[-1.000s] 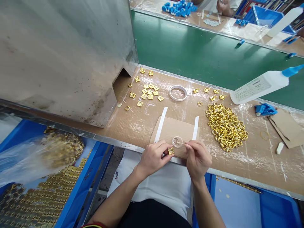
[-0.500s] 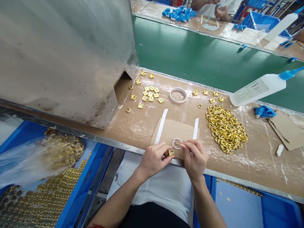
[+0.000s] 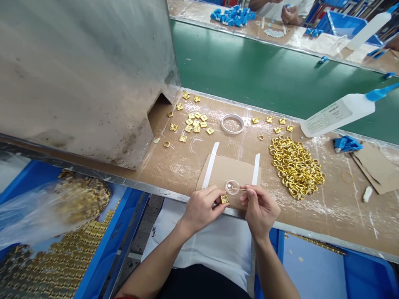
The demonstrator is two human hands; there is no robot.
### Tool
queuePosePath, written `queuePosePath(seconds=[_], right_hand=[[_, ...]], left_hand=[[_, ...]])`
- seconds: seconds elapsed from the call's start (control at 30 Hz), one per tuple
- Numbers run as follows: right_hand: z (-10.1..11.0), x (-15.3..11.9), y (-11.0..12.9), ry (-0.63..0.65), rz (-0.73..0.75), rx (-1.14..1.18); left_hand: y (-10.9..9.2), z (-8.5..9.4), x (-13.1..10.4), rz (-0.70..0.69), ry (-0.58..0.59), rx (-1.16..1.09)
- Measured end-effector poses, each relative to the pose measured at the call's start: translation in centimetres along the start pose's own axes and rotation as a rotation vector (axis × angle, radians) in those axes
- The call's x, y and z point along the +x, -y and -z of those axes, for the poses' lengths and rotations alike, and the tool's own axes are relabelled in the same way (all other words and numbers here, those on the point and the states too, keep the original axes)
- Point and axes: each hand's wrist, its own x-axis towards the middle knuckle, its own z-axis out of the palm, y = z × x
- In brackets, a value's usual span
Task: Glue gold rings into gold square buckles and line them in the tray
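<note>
My left hand pinches a square gold piece at the bench's front edge. Between the fingertips of my right hand is a thin stick, its tip over a small clear round dish. The dish stands on a cardboard sheet held by two white tape strips. Right of the sheet lies a heap of gold rings. Several square gold pieces are spread behind the sheet to the left, beside a white tape roll.
A large metal panel rises at the left. A white bottle leans at the right, near blue clips. Blue trays sit below the bench. Beyond the green belt, another person's hand shows.
My right hand has shifted slightly right and its fingers have spread a little, showing more of the stick. My left hand keeps hold of the gold piece. The view has shifted slightly.
</note>
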Motion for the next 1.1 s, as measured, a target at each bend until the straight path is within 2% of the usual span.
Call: queuePosePath(seconds=[0.1,0.23,0.5,0.77,1.1], right_hand=[[-0.1,-0.7,0.3,-0.003,0.002,0.06],[0.1,-1.9,0.1,0.06,0.021,0.095],[0.8,-2.5,-0.5,0.194,0.063,-0.009],[0.7,-2.3,-0.3,0.228,0.123,-0.072],[0.7,-2.4,-0.4,0.21,0.11,-0.1]], left_hand=[[-0.1,0.0,0.0,-0.004,-0.001,0.015],[-0.2,0.1,0.1,-0.014,0.004,0.026],[-0.1,0.0,0.1,-0.02,-0.009,0.016],[-0.2,-0.1,0.0,-0.013,-0.015,0.014],[-0.2,0.0,0.0,-0.046,-0.029,0.03]])
